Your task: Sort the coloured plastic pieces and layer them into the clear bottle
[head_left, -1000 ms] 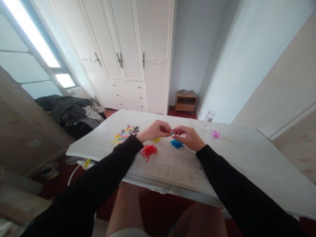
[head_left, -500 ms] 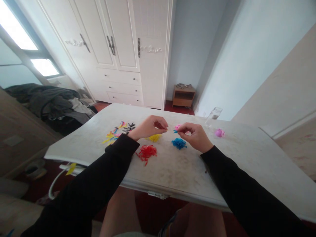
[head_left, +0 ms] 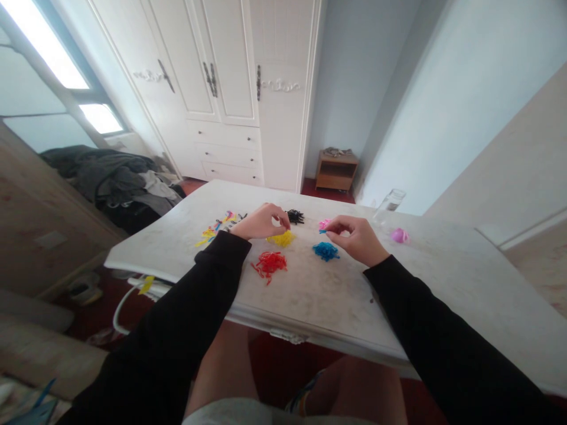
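Observation:
My left hand is over the yellow pile of thin bands, thumb and fingertips pinched together. Whether anything is between those fingertips is too small to make out. In the pinch of my right hand is a short blue band, held above the blue pile. A red pile of similar bands lies nearer to me. Behind the left hand sits a black pile. A pink pile is partly hidden by the right fingers.
Mixed coloured bands are scattered left of my left hand. Farther right on the white table are a clear glass jar and a round pink-purple object. A wardrobe and a small wooden cabinet stand behind.
My left hand has drawn away from the right hand, leftward to the yellow pile, uncovering the black pile. My right hand keeps the blue band in nearly the same place. The view has shifted slightly.

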Tool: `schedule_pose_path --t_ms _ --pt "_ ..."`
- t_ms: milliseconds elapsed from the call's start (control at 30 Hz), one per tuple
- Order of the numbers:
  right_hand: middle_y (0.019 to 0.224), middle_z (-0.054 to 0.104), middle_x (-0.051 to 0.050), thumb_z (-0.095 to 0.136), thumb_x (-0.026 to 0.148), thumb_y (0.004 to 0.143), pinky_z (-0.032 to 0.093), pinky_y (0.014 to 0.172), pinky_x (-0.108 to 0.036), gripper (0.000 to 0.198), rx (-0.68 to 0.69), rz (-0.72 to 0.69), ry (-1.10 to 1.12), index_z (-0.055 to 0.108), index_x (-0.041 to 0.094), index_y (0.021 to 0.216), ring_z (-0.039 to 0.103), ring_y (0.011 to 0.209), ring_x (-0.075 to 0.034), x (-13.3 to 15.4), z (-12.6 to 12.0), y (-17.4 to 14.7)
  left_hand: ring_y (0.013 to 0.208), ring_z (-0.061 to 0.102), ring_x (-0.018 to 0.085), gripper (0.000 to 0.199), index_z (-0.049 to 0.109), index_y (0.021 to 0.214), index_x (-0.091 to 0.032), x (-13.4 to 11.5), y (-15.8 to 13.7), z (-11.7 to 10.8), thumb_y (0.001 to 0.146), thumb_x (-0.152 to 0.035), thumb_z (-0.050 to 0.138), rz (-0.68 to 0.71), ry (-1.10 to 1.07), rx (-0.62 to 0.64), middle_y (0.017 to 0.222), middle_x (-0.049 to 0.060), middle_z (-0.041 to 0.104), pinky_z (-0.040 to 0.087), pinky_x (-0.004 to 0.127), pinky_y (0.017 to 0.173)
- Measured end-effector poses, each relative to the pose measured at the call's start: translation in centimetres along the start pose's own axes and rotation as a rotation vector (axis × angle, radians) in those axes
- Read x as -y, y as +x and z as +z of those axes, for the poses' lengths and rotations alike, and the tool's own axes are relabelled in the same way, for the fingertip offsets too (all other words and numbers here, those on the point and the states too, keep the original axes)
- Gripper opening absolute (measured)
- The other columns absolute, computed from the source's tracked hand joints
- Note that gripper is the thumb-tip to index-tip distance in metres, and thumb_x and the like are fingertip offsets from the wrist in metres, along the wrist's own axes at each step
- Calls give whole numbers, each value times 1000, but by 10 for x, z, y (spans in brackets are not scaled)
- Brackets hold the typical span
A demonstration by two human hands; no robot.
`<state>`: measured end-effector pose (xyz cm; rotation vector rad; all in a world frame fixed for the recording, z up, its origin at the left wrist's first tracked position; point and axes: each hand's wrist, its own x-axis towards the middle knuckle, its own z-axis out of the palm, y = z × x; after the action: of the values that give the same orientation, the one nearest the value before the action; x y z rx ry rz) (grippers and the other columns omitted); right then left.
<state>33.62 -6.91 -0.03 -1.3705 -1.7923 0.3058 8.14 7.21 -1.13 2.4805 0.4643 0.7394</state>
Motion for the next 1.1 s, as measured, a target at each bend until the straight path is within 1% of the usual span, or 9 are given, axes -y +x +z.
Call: schedule_pose_path --t_ms 133,267,500,633,767,867,933,1033,1100 --pt "84 80 -8 67 24 77 54 70 -32 16 48 24 10 79 17 84 69 74 -19 -4 -4 1 74 66 16 16 79 77 -16 1 1 1 79 -20 64 -19 0 -72 77 5 77 50 29 75" --pt "73 76 -6 69 25 75 54 66 -30 13 154 31 42 78 16 79 68 68 -18 -9 -8 2 69 62 15 16 76 73 -15 1 2 2 79 -24 63 -42 -19 -124 72 4 74 49 28 72" --pt "71 75 -4 70 20 74 52 68 -30 8 221 -16 2 78 18 77 67 68 -17 -8 -10 2 67 61 15 17 75 73 -14 3 2 5 78 -26 64 -56 -29 -128 70 4 72 49 27 70" --pt "74 76 -3 67 13 73 51 67 -29 13 252 -38 -36 79 19 76 66 69 -16 -9 -10 2 69 61 15 16 75 73 -15 5 2 6 77 -26 65 -56 -25 -122 72 4 72 49 28 71" --pt "76 77 -2 66 10 72 53 72 -31 17 301 -77 -67 79 20 75 67 73 -17 -11 -10 1 69 61 15 16 75 73 -15 6 2 6 77 -25 64 -66 -26 -118 71 4 72 49 27 71" --pt "89 80 -5 66 11 75 56 76 -32 18 276 -99 -66 80 20 81 70 82 -20 -10 -9 0 67 62 15 16 75 72 -15 7 3 7 77 -25 65 -79 -29 -104 69 4 72 49 27 70" --pt "96 80 -5 66 11 76 57 80 -33 21 285 -96 -53 81 21 86 72 88 -20 -9 -8 0 66 62 15 16 75 72 -14 8 4 7 77 -26 64 -83 -29 -101 69 4 71 49 27 69" --pt "94 80 -4 65 12 80 58 83 -33 23 374 -69 -38 81 21 93 73 88 -20 -10 -4 -1 66 61 15 17 75 72 -14 8 4 8 77 -26 64 -81 -19 -104 69 5 72 48 27 69" --pt "99 80 -6 69 15 81 59 85 -34 23 425 -81 -45 81 21 100 73 90 -20 -12 -1 -2 66 61 15 17 75 72 -13 8 4 8 77 -26 64 -87 -12 -105 69 5 72 48 27 68"
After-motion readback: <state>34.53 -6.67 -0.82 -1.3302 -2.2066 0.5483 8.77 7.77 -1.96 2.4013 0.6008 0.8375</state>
